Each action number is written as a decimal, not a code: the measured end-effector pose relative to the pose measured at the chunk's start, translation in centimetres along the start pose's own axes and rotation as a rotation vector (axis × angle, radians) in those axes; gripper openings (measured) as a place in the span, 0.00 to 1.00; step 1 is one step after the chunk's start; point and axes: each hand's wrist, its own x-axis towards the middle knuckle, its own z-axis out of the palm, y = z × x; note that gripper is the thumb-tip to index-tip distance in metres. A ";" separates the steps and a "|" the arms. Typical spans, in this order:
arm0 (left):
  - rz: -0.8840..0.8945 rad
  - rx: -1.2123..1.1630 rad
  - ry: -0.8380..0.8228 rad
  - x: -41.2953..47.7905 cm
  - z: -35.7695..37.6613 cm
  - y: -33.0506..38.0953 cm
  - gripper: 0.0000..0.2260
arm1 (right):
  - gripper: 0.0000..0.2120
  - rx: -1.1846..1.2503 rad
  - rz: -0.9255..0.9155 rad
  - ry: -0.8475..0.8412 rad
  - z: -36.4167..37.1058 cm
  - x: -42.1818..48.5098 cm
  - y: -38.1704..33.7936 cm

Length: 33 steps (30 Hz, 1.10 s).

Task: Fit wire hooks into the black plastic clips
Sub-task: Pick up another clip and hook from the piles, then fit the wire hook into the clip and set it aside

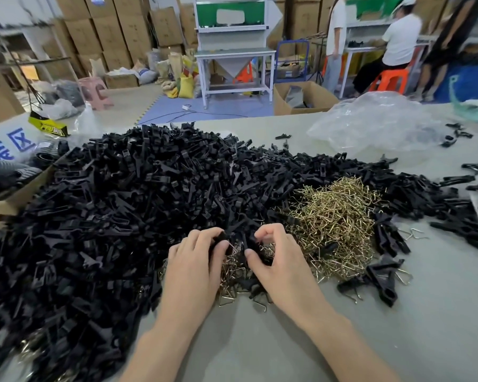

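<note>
A big heap of black plastic clips (127, 205) covers the left and middle of the grey table (260, 340). To its right lies a pile of brass-coloured wire hooks (334, 216). My left hand (193, 260) and my right hand (279, 257) meet at the near edge of the heap, fingers curled. Between them they hold a black clip (239, 244), the left pinching one end, the right thumb and fingers round the other. A wire hook (233, 248) shows at the clip by my left fingertips.
Clips with hooks fitted (381, 282) lie right of the wire pile. A clear plastic bag (375, 125) lies at the far right, a cardboard box (9, 199) at the left edge. Beyond the table are workbenches, stacked cartons and people.
</note>
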 end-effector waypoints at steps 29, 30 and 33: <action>-0.133 0.195 0.106 0.9 -1.6 -2.1 0.12 | 0.14 0.549 0.051 0.131 -1.1 0.5 -1.1; -0.150 0.121 0.146 0.9 -1.7 -1.9 0.12 | 0.14 0.599 0.063 0.131 -1.2 0.6 -1.1; -0.254 -0.196 0.272 1.2 -2.0 -1.8 0.12 | 0.16 0.780 0.121 0.119 -1.7 0.9 -1.3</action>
